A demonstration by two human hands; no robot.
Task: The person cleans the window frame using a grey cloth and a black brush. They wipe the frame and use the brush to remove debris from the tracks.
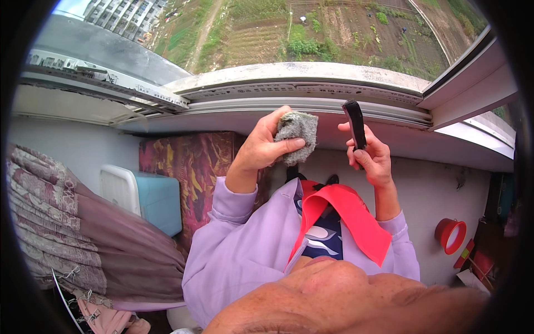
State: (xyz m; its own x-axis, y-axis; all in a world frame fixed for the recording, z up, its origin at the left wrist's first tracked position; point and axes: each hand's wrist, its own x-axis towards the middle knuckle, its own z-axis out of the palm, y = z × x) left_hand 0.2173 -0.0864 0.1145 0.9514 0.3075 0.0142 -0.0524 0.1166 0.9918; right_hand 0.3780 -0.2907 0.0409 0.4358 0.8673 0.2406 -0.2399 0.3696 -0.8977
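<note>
Two bare hands are raised side by side just on the near side of an open window, each with something in its grip. The left hand [258, 146] pinches a crumpled grey cloth [296, 133], thumb pressed across the front of it and fingers behind; the cloth is held up in the air near the window track [289, 104]. The right hand [371, 158] holds a narrow black brush [356, 125] near its lower end between thumb and fingers, with the index finger lifted away from it. The brush stands nearly upright, its top leaning slightly left and overlapping the track in view; whether it touches the frame, I cannot tell. Cloth and brush are apart, with a gap between them.

Beyond the track runs a worn white sill [311, 72], and outside lie planted plots [250, 36] and a pale building [125, 18] at upper left. The person wears a lavender shirt [233, 256] with a bright red scarf [359, 222] hanging over the front. To the left, a light blue box [160, 200] with a white rim is beside a panel [186, 158] patterned in dark red and yellow, near a mauve curtain [119, 234]. At the right, a red bucket [441, 234] is near the pale wall.
</note>
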